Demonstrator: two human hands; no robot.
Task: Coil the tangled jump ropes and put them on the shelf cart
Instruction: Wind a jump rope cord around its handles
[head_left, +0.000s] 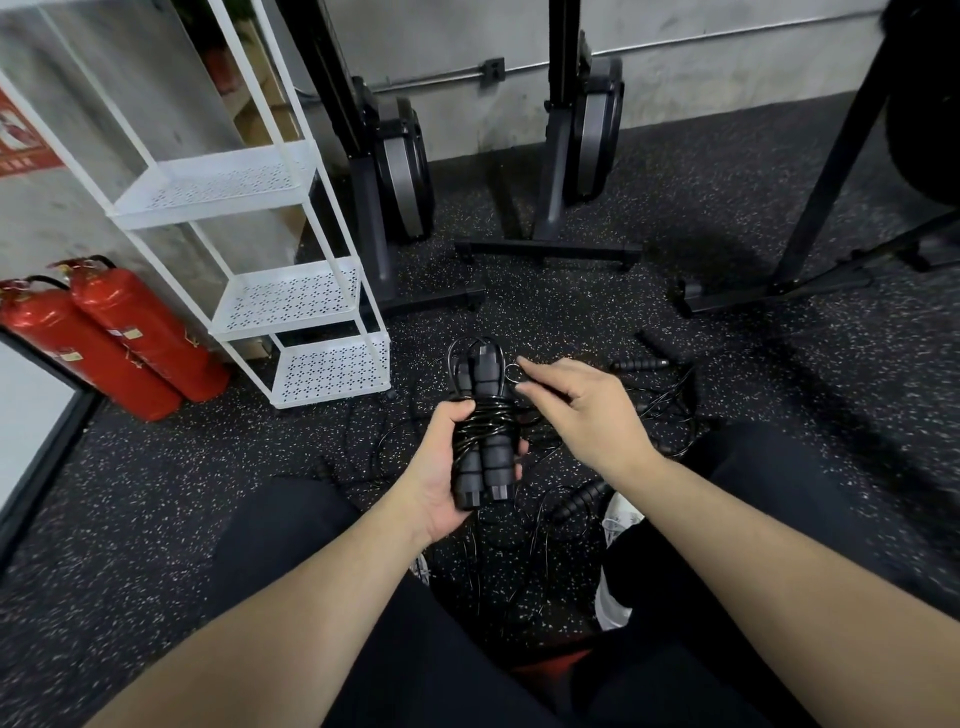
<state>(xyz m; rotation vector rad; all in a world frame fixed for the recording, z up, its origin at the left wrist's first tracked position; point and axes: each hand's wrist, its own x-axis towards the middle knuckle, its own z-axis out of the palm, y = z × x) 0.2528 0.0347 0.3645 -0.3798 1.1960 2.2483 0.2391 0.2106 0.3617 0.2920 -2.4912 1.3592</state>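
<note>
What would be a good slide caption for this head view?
Left hand grips a coiled rope; right hand pinches its end.

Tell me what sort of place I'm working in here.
Most likely a gym: speckled rubber floor, upright rowing machines against the wall, and jump ropes tangled on the floor.

Two red fire extinguishers (104, 332) lean at the floor's left edge; two black machine stands (550, 244) line the back wall.

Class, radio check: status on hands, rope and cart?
Left hand shut on coiled rope. Right hand pinching its loose end. Cart shelves bare. More ropes tangled on floor.
</note>
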